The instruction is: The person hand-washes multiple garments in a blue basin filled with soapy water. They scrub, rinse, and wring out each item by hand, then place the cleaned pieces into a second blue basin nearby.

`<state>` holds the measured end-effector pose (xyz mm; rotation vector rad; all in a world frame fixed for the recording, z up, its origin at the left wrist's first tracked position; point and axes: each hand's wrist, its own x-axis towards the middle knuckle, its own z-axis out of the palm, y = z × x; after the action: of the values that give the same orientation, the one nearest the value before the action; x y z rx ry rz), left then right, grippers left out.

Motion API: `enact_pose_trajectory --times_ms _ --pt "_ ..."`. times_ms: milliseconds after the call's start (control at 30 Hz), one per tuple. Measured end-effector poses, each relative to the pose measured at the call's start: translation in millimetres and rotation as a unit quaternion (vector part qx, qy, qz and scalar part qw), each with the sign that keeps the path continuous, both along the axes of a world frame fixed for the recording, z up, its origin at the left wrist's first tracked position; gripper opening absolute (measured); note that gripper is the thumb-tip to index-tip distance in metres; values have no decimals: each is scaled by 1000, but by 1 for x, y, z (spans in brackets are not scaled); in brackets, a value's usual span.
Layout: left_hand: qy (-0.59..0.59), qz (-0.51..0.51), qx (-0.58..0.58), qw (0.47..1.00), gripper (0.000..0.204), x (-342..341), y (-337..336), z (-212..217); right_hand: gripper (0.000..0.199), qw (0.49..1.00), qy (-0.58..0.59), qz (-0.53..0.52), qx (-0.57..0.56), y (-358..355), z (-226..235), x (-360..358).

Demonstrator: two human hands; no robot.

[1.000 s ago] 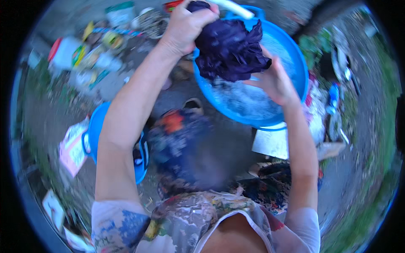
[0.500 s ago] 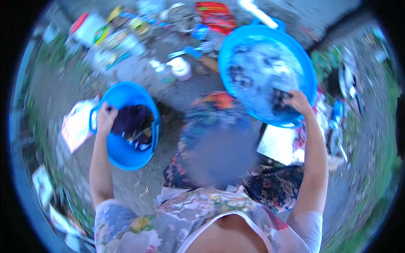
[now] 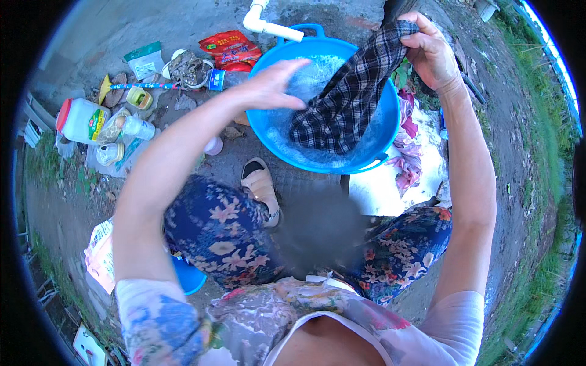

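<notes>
A big blue basin (image 3: pixel 381 149) of soapy water sits on the ground in front of me. My right hand (image 3: pixel 432 56) grips the top corner of a dark checked cloth (image 3: pixel 348 100) and lifts it, so it hangs down into the foam. My left hand (image 3: pixel 271 85) hovers over the basin's left side, fingers spread and holding nothing, just short of the cloth.
A white pipe (image 3: pixel 268 24) ends above the basin's far rim. To the left lie a white jug with a red cap (image 3: pixel 82 119), small jars, a red packet (image 3: pixel 231 47) and a scrubber. Wet clothes (image 3: pixel 409 143) lie right of the basin. A blue bucket (image 3: pixel 186 277) peeks out under my left arm.
My left hand has left the blue bucket on the left and come over the basin. My right hand has pulled a checked cloth up out of the water.
</notes>
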<state>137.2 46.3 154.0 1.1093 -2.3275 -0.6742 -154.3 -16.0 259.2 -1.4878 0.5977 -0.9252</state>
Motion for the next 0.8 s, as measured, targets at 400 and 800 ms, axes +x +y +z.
enact_pose_trajectory --times_ms 400,800 --pt "-246 25 166 955 86 -86 -5 -143 64 849 500 132 -106 12 -199 -25" --pt "-198 145 264 933 47 -85 -13 -270 43 588 716 362 -98 -5 -309 35"
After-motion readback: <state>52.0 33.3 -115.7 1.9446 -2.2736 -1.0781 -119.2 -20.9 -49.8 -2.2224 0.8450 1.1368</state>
